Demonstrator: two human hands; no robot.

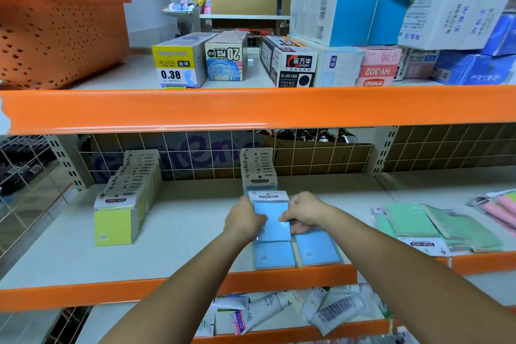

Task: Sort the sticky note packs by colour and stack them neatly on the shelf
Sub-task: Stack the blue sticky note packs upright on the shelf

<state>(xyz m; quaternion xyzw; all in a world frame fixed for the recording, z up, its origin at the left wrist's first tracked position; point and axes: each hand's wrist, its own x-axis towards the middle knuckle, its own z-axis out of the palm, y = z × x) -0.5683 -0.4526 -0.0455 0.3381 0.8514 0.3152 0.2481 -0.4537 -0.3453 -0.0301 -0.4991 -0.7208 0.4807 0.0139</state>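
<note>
On the middle shelf [178, 234], seen from the head camera, both hands meet over a blue sticky note pack [272, 218]. The left hand [245, 219] grips the pack's left edge with curled fingers, and the right hand [304, 213] pinches its right side, fingertips reaching down to the pack's lower corner. This pack lies on top of two more blue packs [298, 253] that sit side by side at the shelf's front edge. Just behind the held pack stands a short row of blue packs [258, 169], upright, running back toward the wire grid [212, 153]. Well to the left stands a longer row of yellow packs [122, 204]. To the right lie loose green packs [435, 227], and pink packs [499, 208] farther right. Above, an orange basket [55, 39] and pen boxes [279, 60] fill the upper shelf.
</note>
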